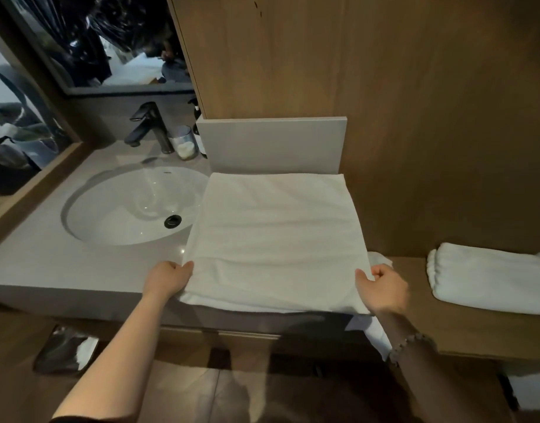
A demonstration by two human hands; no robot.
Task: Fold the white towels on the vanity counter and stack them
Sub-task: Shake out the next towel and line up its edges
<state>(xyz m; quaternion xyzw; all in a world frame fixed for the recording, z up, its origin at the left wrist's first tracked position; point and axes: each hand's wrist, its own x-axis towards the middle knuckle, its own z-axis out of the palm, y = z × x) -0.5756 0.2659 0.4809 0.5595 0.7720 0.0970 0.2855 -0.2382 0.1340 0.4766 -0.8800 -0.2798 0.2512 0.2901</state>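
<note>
- The counter (42,264) is pale grey stone, running from the far left mirror (48,71) to the wood wall on the right, with a round white sink (109,215) sunk into its left half and a black tap (149,126) behind it.
- A lower wooden shelf (476,331) sits to the right of the counter; the room is dim, panelled in brown wood.
- The white towel (274,236) lies flat on the right part of the counter, right of the sink, its far edge against the grey backsplash (274,145) and its near edge overhanging the front lip.
- A folded towel (488,279) rests on the shelf, well apart to the right; the stack likely belongs there.
- The left hand (167,277) has its fingers pinched shut on the near left corner of the towel.
- The right hand (383,288) has its fingers closed on the near right corner; some cloth hangs below it.
- To do this fold well, I judge both corners should lift together, travel level to the far edge, and land square so the edges align.
- Smoothing creases outward before the next fold would keep the stack flat.
- A glass jar (186,143) stands by the tap, clear of the work.
</note>
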